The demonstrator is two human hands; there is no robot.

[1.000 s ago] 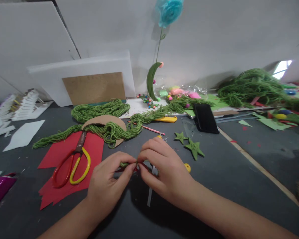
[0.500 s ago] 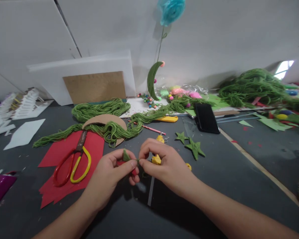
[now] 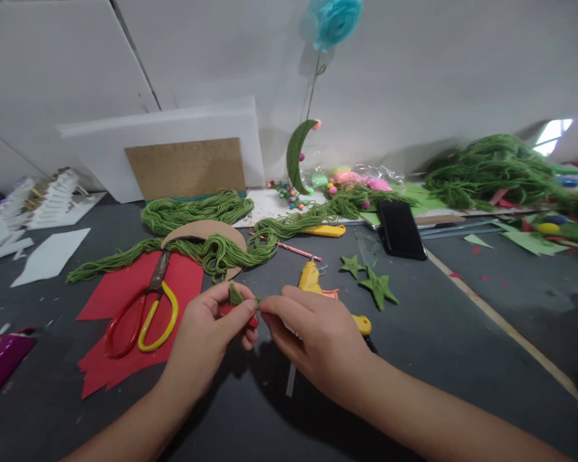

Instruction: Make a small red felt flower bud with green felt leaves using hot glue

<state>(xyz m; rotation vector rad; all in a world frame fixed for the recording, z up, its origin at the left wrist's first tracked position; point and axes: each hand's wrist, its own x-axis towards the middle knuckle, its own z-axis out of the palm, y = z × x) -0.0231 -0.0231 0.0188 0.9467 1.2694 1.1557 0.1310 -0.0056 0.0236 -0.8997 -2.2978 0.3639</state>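
My left hand (image 3: pixel 207 327) is closed on a small red piece with a pointed tip wrapped in green yarn (image 3: pixel 236 294); most of it is hidden behind the fingers. Right beside it, the fingertips of my right hand (image 3: pixel 320 330) are pinched together at a short bit of green yarn by my left thumb. Beyond my right hand lies a yellow glue gun (image 3: pixel 310 277), partly covered by that hand. Two green yarn-wrapped stars (image 3: pixel 378 288) rest to its right.
Scissors (image 3: pixel 144 314) with red and yellow handles lie on red paper (image 3: pixel 101 300) at left. Green yarn (image 3: pixel 197 212) stretches across the back, near a yellow cutter (image 3: pixel 328 231) and a black phone (image 3: pixel 401 230). A green crescent (image 3: pixel 296 157) hangs below a blue flower (image 3: pixel 336 24).
Both hands have shifted slightly left and up, and my right hand has turned with its back more toward me. More of the glue gun shows.
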